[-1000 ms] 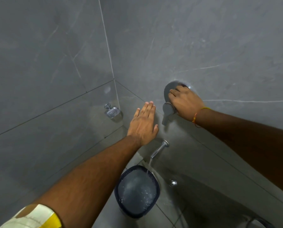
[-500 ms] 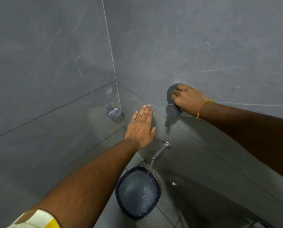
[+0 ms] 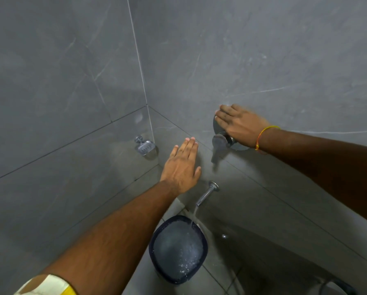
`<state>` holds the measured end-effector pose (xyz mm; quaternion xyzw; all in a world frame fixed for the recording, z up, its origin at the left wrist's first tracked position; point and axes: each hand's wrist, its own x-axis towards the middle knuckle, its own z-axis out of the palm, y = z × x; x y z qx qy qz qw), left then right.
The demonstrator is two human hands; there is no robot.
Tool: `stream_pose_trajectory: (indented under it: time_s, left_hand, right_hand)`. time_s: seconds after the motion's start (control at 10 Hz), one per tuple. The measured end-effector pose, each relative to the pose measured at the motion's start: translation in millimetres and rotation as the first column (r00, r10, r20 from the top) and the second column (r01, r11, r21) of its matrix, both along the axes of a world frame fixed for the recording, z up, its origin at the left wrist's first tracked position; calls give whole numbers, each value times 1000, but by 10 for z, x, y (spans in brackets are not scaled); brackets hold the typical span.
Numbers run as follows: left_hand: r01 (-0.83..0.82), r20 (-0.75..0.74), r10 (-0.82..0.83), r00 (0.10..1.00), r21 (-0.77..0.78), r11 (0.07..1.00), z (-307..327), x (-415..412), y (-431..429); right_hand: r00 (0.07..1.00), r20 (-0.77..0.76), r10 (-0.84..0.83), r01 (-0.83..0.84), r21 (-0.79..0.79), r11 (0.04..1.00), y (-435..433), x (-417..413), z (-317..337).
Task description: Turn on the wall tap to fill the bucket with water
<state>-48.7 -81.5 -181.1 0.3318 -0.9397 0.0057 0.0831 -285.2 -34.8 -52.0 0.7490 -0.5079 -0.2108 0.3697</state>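
Grey-tiled corner: tap (image 3: 217,143) on, spout (image 3: 206,193) pouring into bucket (image 3: 155,260), mostly full; turn-off pending. Right hand (image 3: 240,126) loosely splayed over tap plate, gripping nothing; left hand (image 3: 181,167) flat, empty, centre frame.

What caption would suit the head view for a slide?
Water runs from the wall spout into the dark bucket; right hand over the tap handle, left hand flat on the wall.

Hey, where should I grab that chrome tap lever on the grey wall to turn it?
Probably grip the chrome tap lever by its flat blade, which hangs below the round wall plate. Come from the front and pinch its sides; the right hand rests open above it, not gripping.
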Motion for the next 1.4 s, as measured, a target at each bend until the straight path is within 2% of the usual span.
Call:
stream_pose_trajectory:
  time_s: [0.2,0.3,0.4,0.6,0.7,0.8,0.9,1.0,1.1,1.2,1.3,1.4]
  left_hand:
    - [11,6,-11,1000,-25,1000,4,58,53]
    - [11,18,-10,1000,-24,1000,4,92,63]
    - [6,22,-5,1000,-27,1000,-7,129,76]
    - [10,41,-8,999,-34,999,-32,203,83]
    - [-2,47,4,999,-42,999,-27,241,75]
    - [-2,52,5,999,-49,999,22,297,81]
    - [0,-19,-2,1000,-65,998,122,376,115]
    - [-4,-110,-9,994,-115,993,304,489,185]
    - [6,-175,-37,984,-175,985,590,619,308]
    - [-15,-285,-50,957,-220,975,1000,768,496]
    - [-38,-348,-89,933,-341,939,1493,979,701]
    - [-28,-410,-141,901,-378,925,2060,1267,1088]
  right_hand:
    - [998,-64,-7,8,28,1000,77,65,-7]
    - [1000,-21,-7,7,-21,1000,77,118,-4]
    - [992,-122,-17,23,50,998,68,126,33]
    - [982,-185,-23,39,83,996,27,92,109]
    - [966,-242,-92,126,129,984,2,146,143]
    - [966,-161,-200,228,175,958,-6,133,167]
    - [909,63,-413,392,215,895,-5,49,6]
    - [728,371,-576,558,168,813,67,193,-149]
    - [575,597,-559,643,92,760,194,346,-216]
    - [465,720,-516,689,72,722,427,584,-151]
    - [425,837,-345,672,-37,739,772,971,156]
    - [493,864,-100,546,-218,809,1221,1450,695]
